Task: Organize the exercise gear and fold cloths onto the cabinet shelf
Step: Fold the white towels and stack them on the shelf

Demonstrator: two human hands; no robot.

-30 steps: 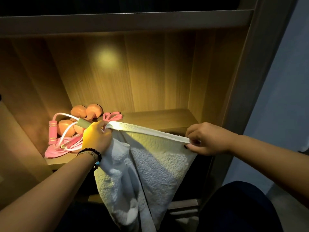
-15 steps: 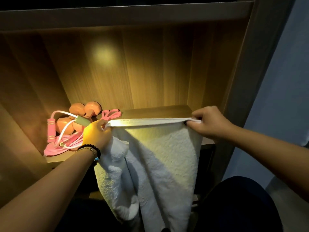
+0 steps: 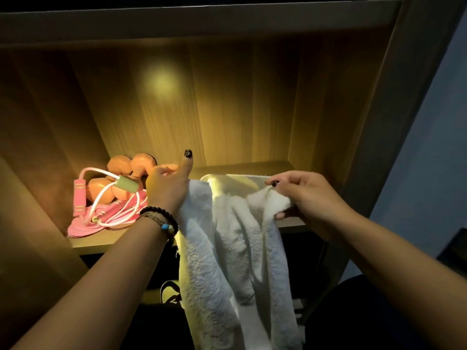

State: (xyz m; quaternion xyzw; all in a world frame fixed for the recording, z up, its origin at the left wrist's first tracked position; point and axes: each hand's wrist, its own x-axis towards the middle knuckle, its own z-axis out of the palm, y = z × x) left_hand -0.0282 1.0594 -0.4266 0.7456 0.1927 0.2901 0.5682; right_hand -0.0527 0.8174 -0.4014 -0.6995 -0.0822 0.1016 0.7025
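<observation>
Currently a white towel (image 3: 235,248) is held up in front of the cabinet shelf (image 3: 242,168) by both hands. Its left upper part is gripped by the left hand (image 3: 166,190), whose fingers are curled round the cloth while one finger with a dark nail is stretched upward. A bunched fold at the towel's right upper part is pinched by the right hand (image 3: 300,195). Between the two grips the top edge is draped onto the shelf, and the rest hangs below them, past the shelf's front edge. Just left of the left grip, pink dumbbells (image 3: 121,173) and a pink skipping rope (image 3: 106,210) are seen lying on the shelf. A beaded bracelet (image 3: 159,218) is worn on the left wrist.
</observation>
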